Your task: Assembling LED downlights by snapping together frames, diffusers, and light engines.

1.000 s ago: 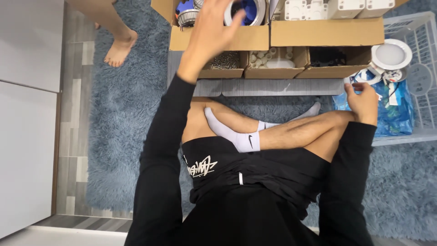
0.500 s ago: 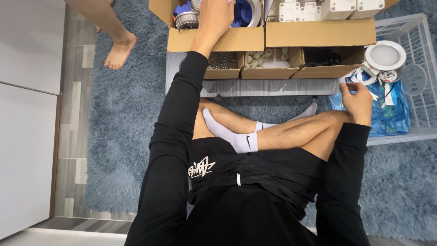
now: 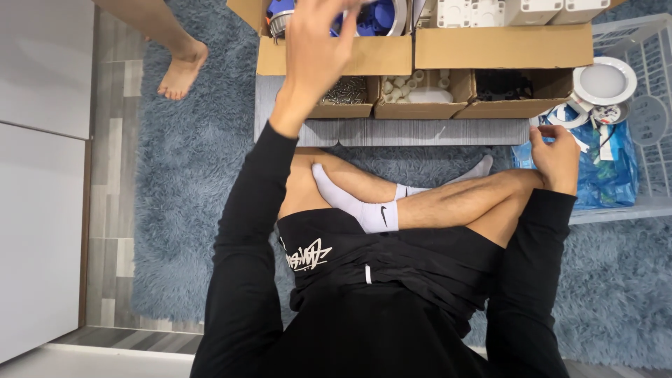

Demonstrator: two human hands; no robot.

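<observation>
The left hand [image 3: 315, 52] is reaching forward over the near wall of a large cardboard box [image 3: 334, 57], its fingers spread apart and blurred; whether they are closing on anything I cannot tell; just beyond the fingertips, blue and metallic round parts [image 3: 378, 15] are lying inside that box. The right hand [image 3: 556, 157] is hovering low beside the right knee, its fingers loosely curled and part open, the fingertips touching or almost touching a white strip-like piece [image 3: 563, 115] at the edge of a blue plastic bag [image 3: 610, 175]; a firm hold is not showing.

The blue bag is lying in a white wire basket [image 3: 654, 203] at the right, and a round white light fitting [image 3: 603, 82] is resting in the basket just above the bag. A 2nd large cardboard box [image 3: 504, 47] is standing next to the 1st, holding white moulded parts [image 3: 514, 10]. In front of these, 3 small cardboard trays are sitting in a row on a grey corrugated sheet [image 3: 420, 131]: the left tray [image 3: 344, 94] is holding small dark metal pieces, the middle tray [image 3: 420, 91] pale white pieces, the right tray [image 3: 514, 87] black pieces.

The person is sitting cross-legged in black clothing and white socks on a shaggy blue-grey rug [image 3: 189, 203]; grey wood-look flooring [image 3: 108, 175] is running along the rug's left edge beside a white cabinet front [image 3: 38, 210]. Another person's bare foot [image 3: 180, 70] is standing on the rug at the upper left, well apart from the boxes.
</observation>
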